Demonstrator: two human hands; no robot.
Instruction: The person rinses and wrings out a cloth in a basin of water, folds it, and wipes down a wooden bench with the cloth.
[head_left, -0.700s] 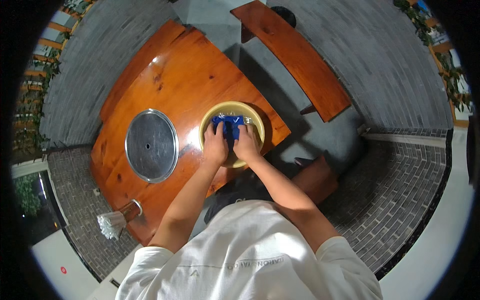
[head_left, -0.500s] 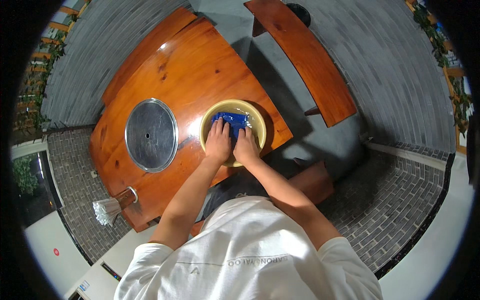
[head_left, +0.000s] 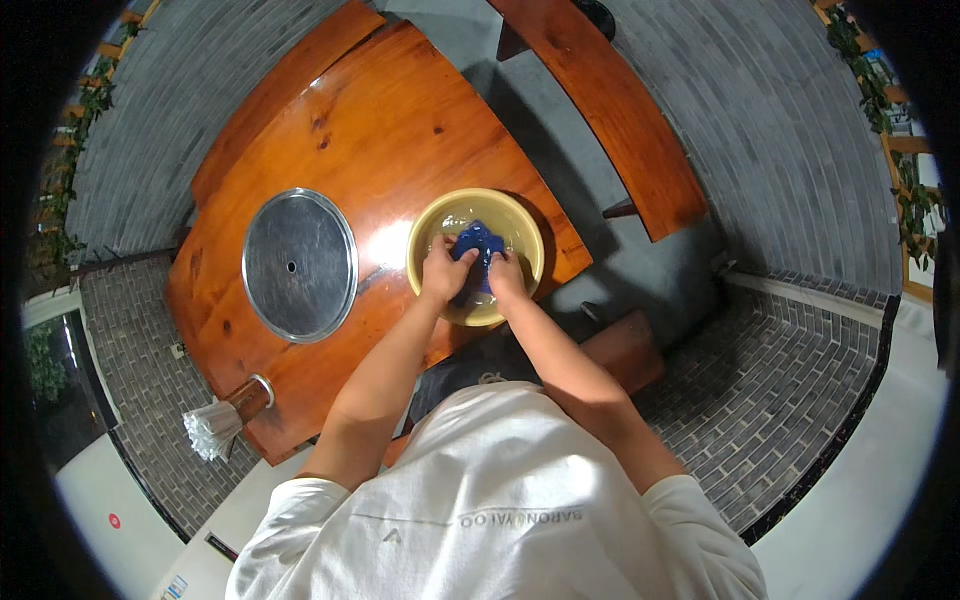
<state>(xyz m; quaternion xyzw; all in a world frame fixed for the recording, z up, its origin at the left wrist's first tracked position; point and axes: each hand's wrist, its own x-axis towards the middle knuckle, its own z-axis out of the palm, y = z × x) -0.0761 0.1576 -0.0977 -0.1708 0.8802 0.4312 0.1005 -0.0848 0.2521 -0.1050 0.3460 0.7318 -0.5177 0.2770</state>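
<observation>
A round yellow basin (head_left: 533, 222) of water stands at the near right edge of the wooden table. In it is a wet blue cloth (head_left: 480, 240), bunched up between my hands. My left hand (head_left: 446, 270) grips the cloth's left side, thumb on top. On the other side, my right hand (head_left: 507, 275) has its fingers closed on the cloth's right edge. The lower part of the cloth lies between the wrists, partly in shadow.
A round metal plate (head_left: 300, 265) with a small central hole is set in the wooden table (head_left: 390, 120), left of the basin. A holder of white-wrapped sticks (head_left: 213, 430) is at the near left corner. Wooden benches (head_left: 610, 110) stand beyond the table's right and far left sides.
My hands have gone from lying flat on the spread cloth to gripping it at both sides. The cloth is now gathered into a narrower bunch.
</observation>
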